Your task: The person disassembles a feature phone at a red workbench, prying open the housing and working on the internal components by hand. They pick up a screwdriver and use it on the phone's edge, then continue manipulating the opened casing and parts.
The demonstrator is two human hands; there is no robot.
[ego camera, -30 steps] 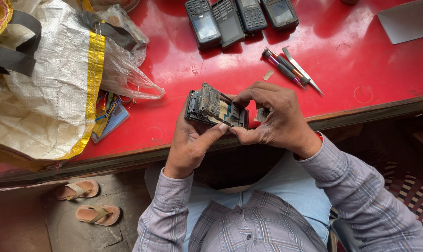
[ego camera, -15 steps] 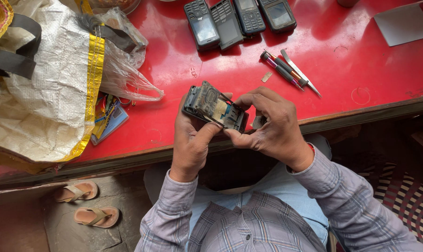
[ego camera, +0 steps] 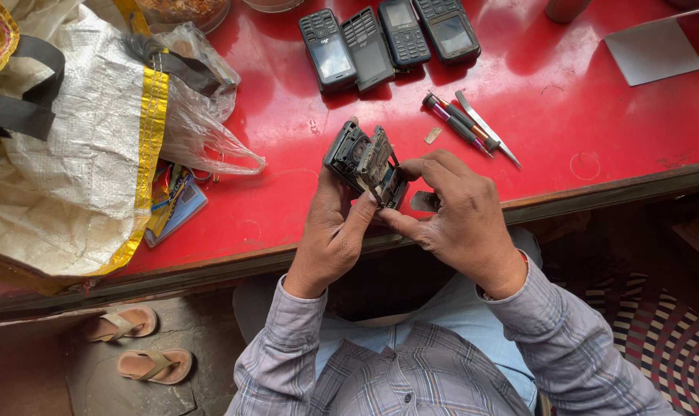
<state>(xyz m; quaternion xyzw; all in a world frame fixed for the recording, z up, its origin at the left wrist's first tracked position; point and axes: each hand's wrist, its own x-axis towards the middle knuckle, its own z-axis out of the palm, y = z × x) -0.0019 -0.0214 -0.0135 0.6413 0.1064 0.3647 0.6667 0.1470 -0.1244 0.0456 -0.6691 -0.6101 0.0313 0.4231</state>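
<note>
Since a moment ago, the opened dark keypad phone with its inner metal frame exposed has tilted further up on end between my hands, and my right fingers have shifted along its lower edge. My left hand cradles the phone from below, thumb pressed up against its near corner, fingers curled behind the body. My right hand pinches the bottom end of the phone between thumb and forefinger, the other fingers bent over it. I hold the phone just above the near edge of the glossy red tabletop, which is scuffed and shows faint ring marks. Farther back on the red surface lie four dark keypad phones in a row, side by side and touching. To my right of them rest a few slim screwdrivers and a metal pair of tweezers, lying close together at a slant, with a small pale chip just beside them. A grey flat sheet sits at the far right corner. On the left a big white woven sack with yellow trim and black straps spreads over the table, a crumpled clear plastic bag against it. Below the table edge, a pair of tan sandals lies on the stone floor, and a patterned striped mat shows at my right.
</note>
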